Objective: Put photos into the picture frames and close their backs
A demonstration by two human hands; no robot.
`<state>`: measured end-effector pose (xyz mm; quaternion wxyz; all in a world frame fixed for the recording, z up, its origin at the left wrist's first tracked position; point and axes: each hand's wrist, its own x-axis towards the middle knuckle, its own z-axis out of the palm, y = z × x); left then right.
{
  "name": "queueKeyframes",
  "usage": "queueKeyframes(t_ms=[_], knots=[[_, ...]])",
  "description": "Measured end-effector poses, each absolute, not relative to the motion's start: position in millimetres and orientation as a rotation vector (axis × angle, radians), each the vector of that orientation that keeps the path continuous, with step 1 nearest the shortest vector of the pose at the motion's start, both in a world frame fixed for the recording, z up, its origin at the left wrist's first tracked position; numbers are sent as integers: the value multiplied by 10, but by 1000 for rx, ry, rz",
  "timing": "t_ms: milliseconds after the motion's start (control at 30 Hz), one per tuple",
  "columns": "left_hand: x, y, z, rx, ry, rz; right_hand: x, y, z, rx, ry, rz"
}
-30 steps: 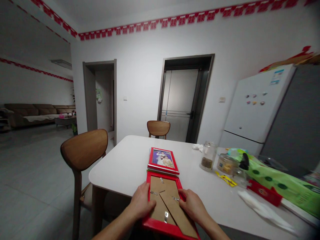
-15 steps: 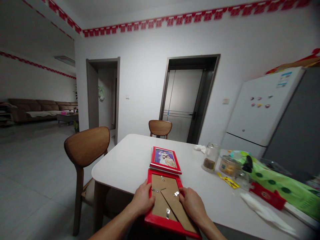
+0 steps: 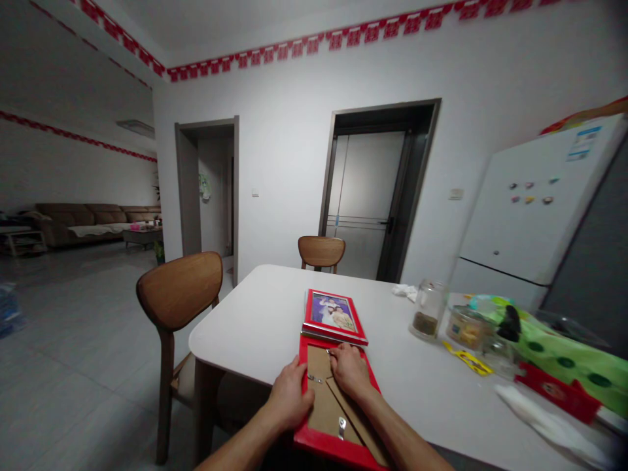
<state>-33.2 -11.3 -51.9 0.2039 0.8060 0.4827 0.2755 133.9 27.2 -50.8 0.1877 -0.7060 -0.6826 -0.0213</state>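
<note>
A red picture frame [image 3: 333, 447] lies face down at the near table edge, its brown backing board, metal clips and slanted stand strip showing. My left hand [image 3: 290, 396] is closed on the frame's left side. Near the far edge of the backing, my right hand [image 3: 350, 370] has its fingers pressed together at the top metal clip. Just beyond, touching the frame's far end, a red-framed photo [image 3: 333, 314] rests face up on top of something thin.
On the white table [image 3: 245, 314] stand a glass jar [image 3: 428, 311] with dark contents, a clear food tub [image 3: 466, 327], a yellow packet [image 3: 468, 360], a green bag [image 3: 559, 353] and a red box [image 3: 559, 392]. Wooden chairs [image 3: 184, 291] stand left and behind.
My right hand has moved from the frame's right side up to the top clip. My left hand stays on the left side. The view has shifted slightly.
</note>
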Motion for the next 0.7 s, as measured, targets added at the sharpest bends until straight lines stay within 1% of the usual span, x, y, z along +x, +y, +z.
queueKeyframes(t_ms=[300,500,700], knots=[[-320,-139,-504,2202,1353,792,1302,189,-492,-1974,-1951,-32],[-298,-120,-529,2218,1393,801,1119,-18,-456,-1611,-2094,117],[-290,-121,-521,2209,1407,797,982,31,-481,-1667,-1963,157]])
